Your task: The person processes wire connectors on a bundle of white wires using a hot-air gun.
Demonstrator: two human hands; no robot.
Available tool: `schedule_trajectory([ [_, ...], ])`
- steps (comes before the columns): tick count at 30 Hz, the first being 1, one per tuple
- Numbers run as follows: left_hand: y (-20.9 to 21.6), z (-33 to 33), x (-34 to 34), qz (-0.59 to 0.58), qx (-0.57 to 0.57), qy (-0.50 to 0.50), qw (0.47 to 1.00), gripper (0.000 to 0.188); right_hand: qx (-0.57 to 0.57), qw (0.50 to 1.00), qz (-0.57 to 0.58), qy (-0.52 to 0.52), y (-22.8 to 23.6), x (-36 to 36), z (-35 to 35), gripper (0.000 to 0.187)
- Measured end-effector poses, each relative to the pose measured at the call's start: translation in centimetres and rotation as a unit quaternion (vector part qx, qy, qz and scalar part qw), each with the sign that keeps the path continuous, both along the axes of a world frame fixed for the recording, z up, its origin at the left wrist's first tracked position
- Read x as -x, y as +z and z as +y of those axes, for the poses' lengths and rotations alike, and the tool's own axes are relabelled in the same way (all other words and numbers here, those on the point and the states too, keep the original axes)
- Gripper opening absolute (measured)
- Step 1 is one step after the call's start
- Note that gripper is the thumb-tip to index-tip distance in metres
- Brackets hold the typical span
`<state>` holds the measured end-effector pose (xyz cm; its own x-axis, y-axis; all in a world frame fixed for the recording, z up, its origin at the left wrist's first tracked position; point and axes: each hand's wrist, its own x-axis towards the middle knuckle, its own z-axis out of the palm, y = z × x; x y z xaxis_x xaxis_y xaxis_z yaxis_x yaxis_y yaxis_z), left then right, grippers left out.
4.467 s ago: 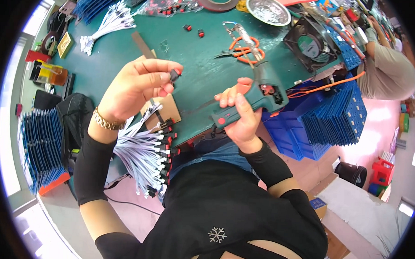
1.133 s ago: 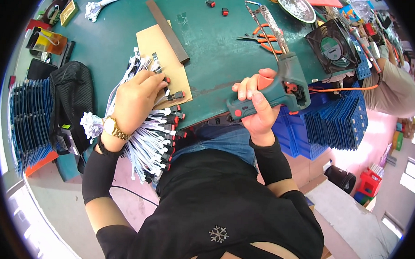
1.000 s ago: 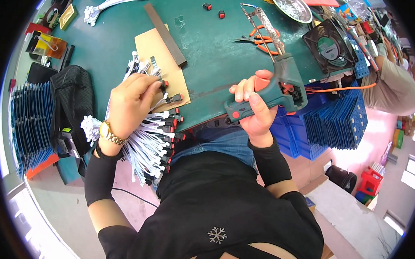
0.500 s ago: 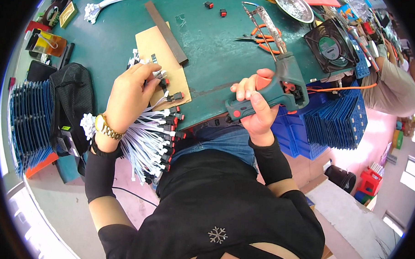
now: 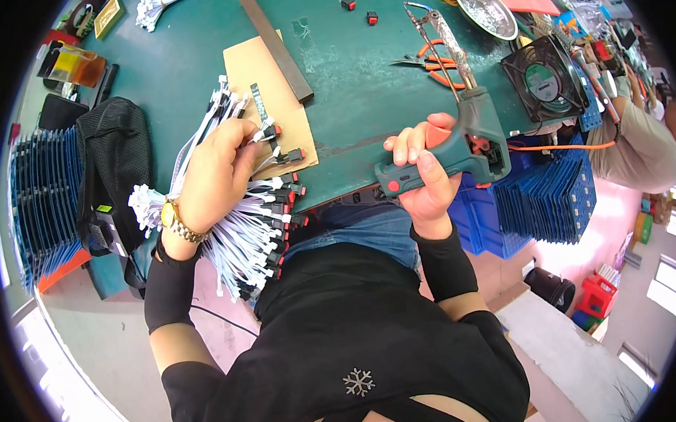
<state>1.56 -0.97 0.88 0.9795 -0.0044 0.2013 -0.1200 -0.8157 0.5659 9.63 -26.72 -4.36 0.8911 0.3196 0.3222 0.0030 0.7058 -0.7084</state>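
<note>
My right hand [image 5: 429,169] is wrapped round the handle of a dark green soldering gun [image 5: 481,134]. Its long metal tip and thin feed tube point away over the table. My left hand [image 5: 219,166], a gold watch on its wrist, has thumb and fingers pinched together on a white wire, partly hidden by the fingers. Just beyond the fingertips is a small black-and-red switch [image 5: 272,131] with white ends on it. Another switch [image 5: 290,157] lies closer to me on the brown cardboard [image 5: 243,59]. Below my left wrist spreads a bundle of white wires [image 5: 236,241] ending in several such switches.
A dark bar [image 5: 277,49] lies across the cardboard. Orange-handled pliers [image 5: 436,63], two loose switches [image 5: 371,18] and a metal dish [image 5: 488,14] are farther off. A fan [image 5: 545,80] stands at right, blue trays [image 5: 551,192] below it. A black bag [image 5: 115,166] sits left.
My left hand has drawn back toward me and left, uncovering white wires and a dark strip on the cardboard. My right hand holds the soldering gun in much the same place.
</note>
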Motion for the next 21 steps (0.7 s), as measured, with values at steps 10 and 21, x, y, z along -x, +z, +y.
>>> schedule_trajectory([
  [10, -0.46, 0.95, -0.22, -0.019, -0.051, 0.053, 0.997, 0.014, 0.018, 1.000, 0.009, -0.016, 0.13, 0.17, 0.17, 0.044],
  [21, -0.72, 0.30, 0.21, -0.040, 0.038, 0.026, 0.998, 0.012, 0.054, 0.996, -0.058, -0.040, 0.08, 0.44, 0.63, 0.046],
])
